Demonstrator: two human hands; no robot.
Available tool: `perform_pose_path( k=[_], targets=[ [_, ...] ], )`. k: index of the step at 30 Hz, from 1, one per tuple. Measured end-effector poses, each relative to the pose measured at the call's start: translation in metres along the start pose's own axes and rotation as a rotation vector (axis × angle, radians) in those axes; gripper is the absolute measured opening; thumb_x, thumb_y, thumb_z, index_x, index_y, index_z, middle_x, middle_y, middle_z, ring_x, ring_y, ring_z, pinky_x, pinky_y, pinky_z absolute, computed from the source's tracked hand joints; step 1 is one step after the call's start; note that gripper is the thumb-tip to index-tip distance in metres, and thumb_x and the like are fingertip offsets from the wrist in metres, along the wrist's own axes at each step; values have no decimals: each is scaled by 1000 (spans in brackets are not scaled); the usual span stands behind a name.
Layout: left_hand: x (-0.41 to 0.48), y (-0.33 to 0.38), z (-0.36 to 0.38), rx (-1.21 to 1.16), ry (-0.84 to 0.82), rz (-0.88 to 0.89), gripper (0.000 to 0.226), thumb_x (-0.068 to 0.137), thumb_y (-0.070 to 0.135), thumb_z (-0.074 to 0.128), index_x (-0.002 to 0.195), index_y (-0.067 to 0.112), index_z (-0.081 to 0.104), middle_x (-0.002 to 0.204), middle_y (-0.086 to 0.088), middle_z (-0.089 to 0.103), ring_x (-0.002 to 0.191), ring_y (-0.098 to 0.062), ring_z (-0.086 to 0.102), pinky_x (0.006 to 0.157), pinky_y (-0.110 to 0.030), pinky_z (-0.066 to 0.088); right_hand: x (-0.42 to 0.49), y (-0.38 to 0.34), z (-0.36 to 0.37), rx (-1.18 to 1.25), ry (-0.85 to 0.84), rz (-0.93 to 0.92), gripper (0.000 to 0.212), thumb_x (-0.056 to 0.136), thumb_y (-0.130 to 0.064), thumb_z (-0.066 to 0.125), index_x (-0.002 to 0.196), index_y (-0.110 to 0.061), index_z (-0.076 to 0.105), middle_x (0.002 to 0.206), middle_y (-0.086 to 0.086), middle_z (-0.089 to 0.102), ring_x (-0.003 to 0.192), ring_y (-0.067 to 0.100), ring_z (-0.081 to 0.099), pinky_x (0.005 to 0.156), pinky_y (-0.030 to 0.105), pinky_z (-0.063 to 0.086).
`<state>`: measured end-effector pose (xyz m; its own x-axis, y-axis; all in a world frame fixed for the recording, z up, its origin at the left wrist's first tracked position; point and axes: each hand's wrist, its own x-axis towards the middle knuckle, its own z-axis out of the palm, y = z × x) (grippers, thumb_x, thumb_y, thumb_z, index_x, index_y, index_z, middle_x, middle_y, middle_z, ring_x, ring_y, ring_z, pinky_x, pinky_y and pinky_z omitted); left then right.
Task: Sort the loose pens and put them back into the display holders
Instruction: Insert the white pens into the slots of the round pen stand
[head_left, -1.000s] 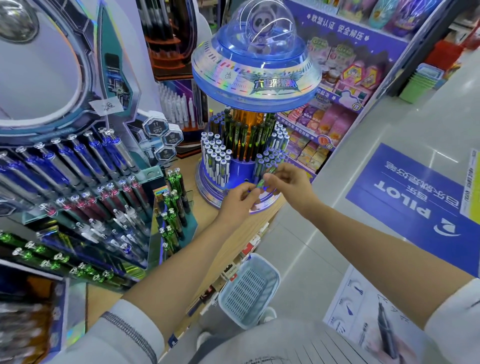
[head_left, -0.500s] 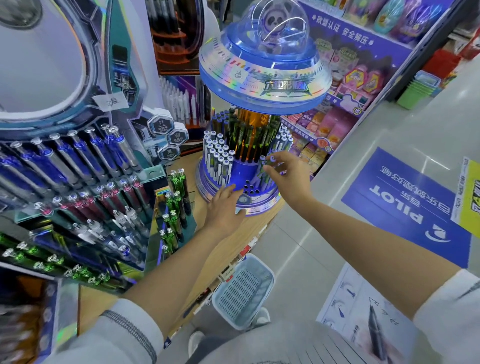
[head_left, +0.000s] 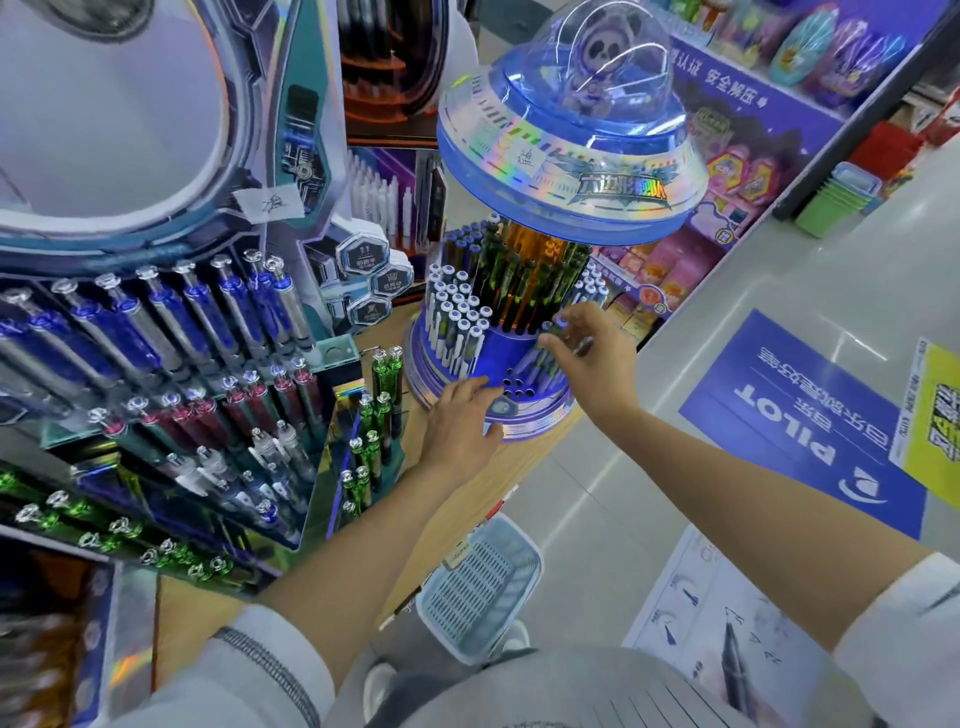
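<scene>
Left hand (head_left: 457, 421) lowered, fingers flat on base of round blue plastic pen holder (head_left: 540, 410).
Right hand (head_left: 597, 348) pinches slim blue-capped pen (head_left: 535, 358); perforated grey basket (head_left: 480, 587) below wooden desk (head_left: 524, 457).

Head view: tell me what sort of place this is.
Probably a stationery shop: a round pen display, tiered pen racks beside it and a PILOT floor sticker.

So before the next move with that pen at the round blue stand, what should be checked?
1. Right hand pinching a pen: ok.
2. Left hand resting on the stand's base, steadying it: ok.
3. Empty holes showing in the base: ok.
4. Pen's tip seated in a hole: cannot tell, hidden.
5. Canopy above clear of the right hand: ok.
</scene>
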<state>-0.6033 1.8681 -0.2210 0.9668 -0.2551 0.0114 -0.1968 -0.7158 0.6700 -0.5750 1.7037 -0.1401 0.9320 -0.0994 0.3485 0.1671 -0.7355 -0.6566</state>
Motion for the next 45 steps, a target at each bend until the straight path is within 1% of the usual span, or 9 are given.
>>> perform_pose_path(
  k=[3,6,11,14,25,31,35,40,45],
  targets=[
    [0,-1,0,-15,3,8,46,91,18,58,136,20,50,147,-3,40,136,-24,28,112,-40,28,3,-1,1,-22,-22,-15,19,83,-20,75,93,-23,59,77,-9,57,67,1,51,60,6,37],
    [-1,-2,0,-16,7,15,46,91,18,58,136,20,51,147,-3,40,135,-24,29,112,-39,28,7,-4,2,-49,-22,-57,16,83,-20,74,93,-19,62,81,-6,59,72,9,55,63,8,37],
    [-1,-2,-1,-6,-3,14,46,93,19,56,138,21,49,148,-1,37,136,-22,27,112,-37,28,10,-3,2,-86,-44,-69,15,82,-19,73,91,-16,62,84,1,63,75,18,60,68,34,51],
    [-1,-2,-2,10,-19,18,47,93,20,55,139,22,47,150,0,35,137,-22,26,112,-38,29,12,-2,0,-95,-57,-60,16,83,-21,73,94,-15,63,82,1,63,74,18,60,68,37,52],
    [-8,-9,-3,134,-14,36,52,95,19,53,144,27,38,156,-3,23,144,-22,19,115,-40,25,14,-6,3,-101,-86,-79,18,85,-20,72,100,-15,64,85,1,63,76,16,59,66,23,42],
    [-10,-10,-1,213,-35,41,58,96,21,51,149,29,29,159,-3,14,146,-22,13,114,-38,22,14,-2,1,-98,-49,-90,15,84,-18,71,96,-15,63,86,1,64,74,16,60,66,24,46],
    [-10,-11,-1,218,-37,43,58,96,21,50,149,29,28,160,-3,14,146,-22,13,114,-38,22,15,3,1,-88,-58,-81,16,84,-18,72,97,-14,64,86,1,65,74,15,62,63,15,42],
    [-11,-10,-2,206,-52,48,59,97,20,50,150,28,27,160,-4,12,147,-22,11,116,-39,21,13,2,4,-132,-70,-107,27,83,-19,73,107,-17,59,87,0,63,81,20,60,71,35,49],
    [-11,-9,-3,210,-62,47,59,97,20,49,150,28,26,160,-4,10,147,-22,10,116,-40,21,13,6,7,-232,-41,-185,24,80,-20,75,96,-16,58,86,-1,62,80,22,56,70,42,49]
  ],
)
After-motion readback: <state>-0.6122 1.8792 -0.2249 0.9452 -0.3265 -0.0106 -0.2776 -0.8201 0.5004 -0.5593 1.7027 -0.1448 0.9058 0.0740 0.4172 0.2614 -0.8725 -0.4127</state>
